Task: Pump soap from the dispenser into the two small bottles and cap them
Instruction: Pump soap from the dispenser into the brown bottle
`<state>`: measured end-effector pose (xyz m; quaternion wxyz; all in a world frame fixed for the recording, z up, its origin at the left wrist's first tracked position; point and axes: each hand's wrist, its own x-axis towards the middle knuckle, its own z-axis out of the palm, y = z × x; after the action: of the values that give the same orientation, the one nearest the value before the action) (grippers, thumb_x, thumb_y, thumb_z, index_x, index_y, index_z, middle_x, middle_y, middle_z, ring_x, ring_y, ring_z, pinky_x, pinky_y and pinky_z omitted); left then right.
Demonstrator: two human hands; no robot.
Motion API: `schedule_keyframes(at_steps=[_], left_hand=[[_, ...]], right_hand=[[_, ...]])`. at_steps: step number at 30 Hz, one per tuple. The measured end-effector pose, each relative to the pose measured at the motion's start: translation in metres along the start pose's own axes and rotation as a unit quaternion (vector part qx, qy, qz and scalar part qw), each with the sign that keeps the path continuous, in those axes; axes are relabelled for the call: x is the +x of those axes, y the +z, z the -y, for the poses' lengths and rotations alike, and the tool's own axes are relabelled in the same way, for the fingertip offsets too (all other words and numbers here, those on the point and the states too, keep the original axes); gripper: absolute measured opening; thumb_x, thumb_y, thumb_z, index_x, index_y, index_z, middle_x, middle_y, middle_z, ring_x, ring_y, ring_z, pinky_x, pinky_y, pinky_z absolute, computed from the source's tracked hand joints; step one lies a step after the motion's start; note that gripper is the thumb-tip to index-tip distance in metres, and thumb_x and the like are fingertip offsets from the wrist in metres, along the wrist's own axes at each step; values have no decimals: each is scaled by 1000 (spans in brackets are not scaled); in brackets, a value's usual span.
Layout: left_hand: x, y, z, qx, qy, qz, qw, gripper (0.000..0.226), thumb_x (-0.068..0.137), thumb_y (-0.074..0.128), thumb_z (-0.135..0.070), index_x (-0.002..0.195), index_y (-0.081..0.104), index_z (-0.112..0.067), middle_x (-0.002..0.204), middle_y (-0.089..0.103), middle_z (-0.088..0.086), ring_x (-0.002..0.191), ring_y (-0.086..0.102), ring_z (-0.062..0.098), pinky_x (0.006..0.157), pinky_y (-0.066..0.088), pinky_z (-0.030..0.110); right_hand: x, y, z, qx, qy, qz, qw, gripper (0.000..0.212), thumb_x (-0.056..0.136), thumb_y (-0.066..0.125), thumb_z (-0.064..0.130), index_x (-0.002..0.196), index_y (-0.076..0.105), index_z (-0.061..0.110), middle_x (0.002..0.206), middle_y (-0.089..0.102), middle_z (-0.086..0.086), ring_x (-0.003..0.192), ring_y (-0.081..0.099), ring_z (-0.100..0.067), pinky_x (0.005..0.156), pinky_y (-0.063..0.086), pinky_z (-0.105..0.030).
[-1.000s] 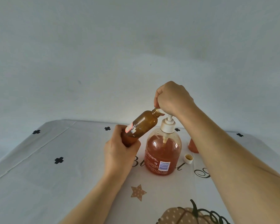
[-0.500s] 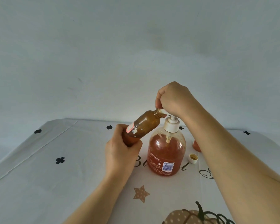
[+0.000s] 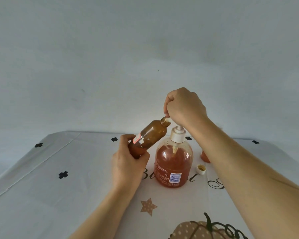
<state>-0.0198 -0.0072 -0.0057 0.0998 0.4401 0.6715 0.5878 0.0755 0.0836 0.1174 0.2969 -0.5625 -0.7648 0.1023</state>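
Where the table point(image 3: 41, 195) meets its near edge, we note a white cloth printed with a spotted pumpkin point(image 3: 197, 230) and, just beyond it, a tan star point(image 3: 148, 206). Black clover marks are scattered toward the left edge and along the far edge.

Further in, near the middle of the table, our left hand point(image 3: 128, 168) is closed around the base of a small amber bottle point(image 3: 150, 137). This bottle is held clear of the cloth and tilted, its open neck pointing up and to the right. A torn red and white label shows on its side just above the fingers.

Just right of that hand, the soap dispenser point(image 3: 173, 166) stands upright on the cloth over curling black lettering. It holds orange liquid and carries a white pump collar.

To its right, a small white cap point(image 3: 201, 169) lies on the cloth, open side up. Beyond the cap, a second small bottle point(image 3: 204, 156) is largely hidden behind our right forearm; we cannot tell its fill or whether it is capped.

Farthest in, our right hand point(image 3: 185, 107) is clenched over the pump head point(image 3: 178, 128). The white spout meets the mouth of the tilted bottle. Whether soap is flowing we cannot tell.
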Motion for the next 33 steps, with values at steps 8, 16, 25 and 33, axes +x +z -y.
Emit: schedule_keyframes(at_steps=[8, 16, 25, 33], left_hand=[[-1, 0, 1, -10, 4, -1, 1000, 36, 78, 67, -6, 99, 46, -26, 71, 57, -12, 63, 55, -9, 50, 40, 6], [0, 1, 3, -5, 8, -6, 1000, 32, 78, 68, -5, 93, 49, -26, 68, 57, -12, 63, 54, -8, 51, 40, 6], [1, 2, 3, -2, 10, -6, 1000, 31, 78, 69, -5, 92, 49, -24, 69, 56, -13, 62, 53, -9, 50, 38, 4], [5, 3, 10, 14, -17, -19, 1000, 27, 73, 66, -4, 89, 52, -21, 64, 57, -8, 63, 54, -1, 50, 40, 11]], right_hand=[[0, -3, 3, -7, -6, 20, 1000, 30, 82, 47, -1, 86, 72, 15, 89, 72, -4, 84, 67, -25, 80, 58, -38], [5, -2, 5, -11, 3, 64, 998, 29, 80, 50, -2, 87, 74, 12, 93, 72, -7, 89, 67, -27, 88, 58, -43], [8, -1, 7, -24, 20, 89, 996, 34, 78, 44, -2, 90, 73, 12, 92, 71, -6, 87, 66, -27, 88, 57, -43], [4, 9, -1, -8, 36, 111, 993, 32, 80, 44, 0, 94, 71, 9, 97, 70, -11, 93, 64, -32, 90, 56, -46]])
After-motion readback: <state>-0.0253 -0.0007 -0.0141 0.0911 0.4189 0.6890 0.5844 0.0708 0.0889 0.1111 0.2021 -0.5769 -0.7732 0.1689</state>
